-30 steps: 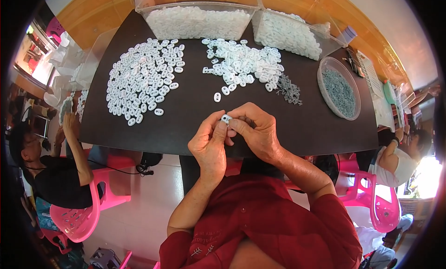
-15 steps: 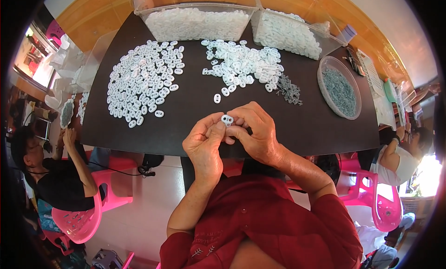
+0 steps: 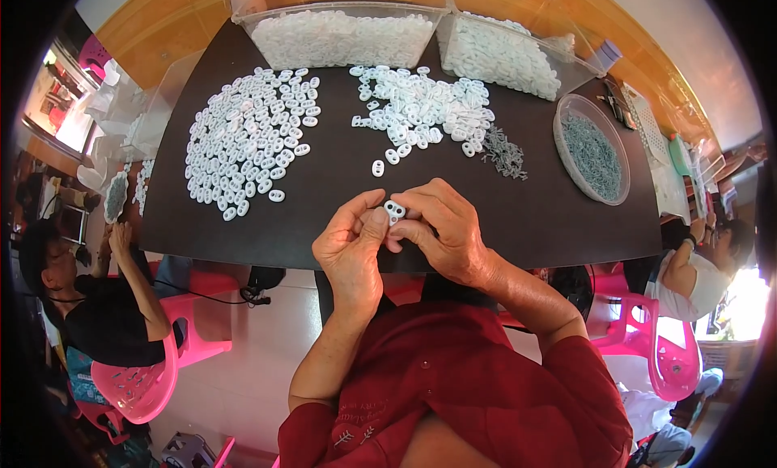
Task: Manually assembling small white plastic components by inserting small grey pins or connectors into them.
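Observation:
Between my hands, just over the near edge of the dark table, is a small white oval plastic piece with two holes (image 3: 394,211). My right hand (image 3: 447,235) pinches it from the right with thumb and forefinger. The thumb of my left hand (image 3: 352,245) rests at its left edge, the forefinger is lifted away, and other fingertips show underneath. Beyond the hands lie a few single white pieces (image 3: 378,169) and a heap of similar ones (image 3: 425,108). A small pile of thin grey pieces (image 3: 505,154) touches that heap's right side; their exact kind is too small to tell.
A wide spread of white pieces (image 3: 247,140) covers the table's left. Two clear bins (image 3: 267,59) (image 3: 579,80) of white pieces stand at the back. A round tub (image 3: 560,156) of grey pieces and pliers (image 3: 619,104) are at right. People sit on either side on pink chairs (image 3: 154,387).
My left hand has shifted slightly left, and its forefinger has come away from the white piece. My right hand keeps its pinch; the piece is tilted a little differently.

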### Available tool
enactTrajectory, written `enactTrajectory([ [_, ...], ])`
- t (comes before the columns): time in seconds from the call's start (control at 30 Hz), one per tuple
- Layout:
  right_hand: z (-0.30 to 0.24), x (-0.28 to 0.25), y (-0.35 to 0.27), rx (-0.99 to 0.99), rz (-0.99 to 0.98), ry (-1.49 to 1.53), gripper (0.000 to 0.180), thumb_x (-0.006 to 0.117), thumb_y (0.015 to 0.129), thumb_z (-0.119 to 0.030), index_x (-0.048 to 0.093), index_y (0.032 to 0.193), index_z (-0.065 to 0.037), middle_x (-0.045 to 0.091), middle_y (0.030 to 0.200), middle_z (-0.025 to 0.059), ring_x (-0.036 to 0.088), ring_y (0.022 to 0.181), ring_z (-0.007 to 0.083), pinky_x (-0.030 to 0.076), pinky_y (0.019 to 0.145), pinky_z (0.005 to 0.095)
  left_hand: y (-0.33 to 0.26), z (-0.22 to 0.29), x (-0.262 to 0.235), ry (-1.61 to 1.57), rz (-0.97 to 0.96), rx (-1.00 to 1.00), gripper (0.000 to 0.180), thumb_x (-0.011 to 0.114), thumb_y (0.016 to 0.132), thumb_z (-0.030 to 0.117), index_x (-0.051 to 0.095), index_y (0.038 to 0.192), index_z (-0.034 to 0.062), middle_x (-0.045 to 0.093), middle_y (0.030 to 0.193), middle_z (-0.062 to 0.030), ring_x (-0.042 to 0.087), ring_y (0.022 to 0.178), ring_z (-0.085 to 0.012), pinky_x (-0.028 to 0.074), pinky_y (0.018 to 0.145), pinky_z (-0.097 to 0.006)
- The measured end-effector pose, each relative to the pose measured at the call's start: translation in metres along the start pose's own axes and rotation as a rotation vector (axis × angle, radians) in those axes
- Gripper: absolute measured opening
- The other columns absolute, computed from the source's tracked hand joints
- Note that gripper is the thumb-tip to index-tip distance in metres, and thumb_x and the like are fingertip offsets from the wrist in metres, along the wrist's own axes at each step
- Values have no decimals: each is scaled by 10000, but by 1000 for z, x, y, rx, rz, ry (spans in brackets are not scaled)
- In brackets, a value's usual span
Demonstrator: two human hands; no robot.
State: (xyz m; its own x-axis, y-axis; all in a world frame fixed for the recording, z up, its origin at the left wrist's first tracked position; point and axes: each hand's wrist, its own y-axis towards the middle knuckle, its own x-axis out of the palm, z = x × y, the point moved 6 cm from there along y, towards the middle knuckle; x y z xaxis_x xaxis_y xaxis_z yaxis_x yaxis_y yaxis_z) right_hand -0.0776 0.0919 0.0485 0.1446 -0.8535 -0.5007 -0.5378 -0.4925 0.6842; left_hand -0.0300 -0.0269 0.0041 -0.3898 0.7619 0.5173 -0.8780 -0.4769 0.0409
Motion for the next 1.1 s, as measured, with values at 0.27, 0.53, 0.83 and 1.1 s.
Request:
enactTrajectory([
  [0.27, 1, 0, -1, 61, -22, 58, 353, 691, 683, 40, 612, 1025, 9, 601, 835, 82, 536, 669, 155, 452, 551, 270, -1, -2, 4, -69, 17, -97, 180, 594, 861, -12, 612, 1026, -82, 631, 797, -85, 569, 625, -117, 481, 585, -221],
  [0.53, -4, -1, -2, 3, 58, -41, 316, 675, 681, 4, 595, 986, 3, 597, 828, 91, 535, 667, 237, 458, 580, 325, -2, -1, 6, -68, -12, 5, 180, 595, 868, 6, 610, 1026, -78, 634, 797, -91, 576, 636, -118, 488, 599, -227],
  [0.83, -1, 1, -3, 27, 55, 7, 308, 664, 677, 17, 589, 976, 11, 585, 759, 85, 518, 617, 222, 440, 549, 317, -1, -1, 4, -50, -35, 16, 197, 591, 877, 25, 614, 1048, -70, 636, 829, -86, 576, 681, -112, 485, 629, -219],
  [1.1, -4, 3, -7, -1, 124, 36, 285, 666, 675, 21, 595, 951, 18, 591, 771, 87, 512, 610, 215, 435, 539, 311, -4, -8, 2, -86, -30, 26, 200, 599, 875, 41, 631, 1046, -57, 631, 885, -73, 570, 766, -106, 474, 690, -219],
])
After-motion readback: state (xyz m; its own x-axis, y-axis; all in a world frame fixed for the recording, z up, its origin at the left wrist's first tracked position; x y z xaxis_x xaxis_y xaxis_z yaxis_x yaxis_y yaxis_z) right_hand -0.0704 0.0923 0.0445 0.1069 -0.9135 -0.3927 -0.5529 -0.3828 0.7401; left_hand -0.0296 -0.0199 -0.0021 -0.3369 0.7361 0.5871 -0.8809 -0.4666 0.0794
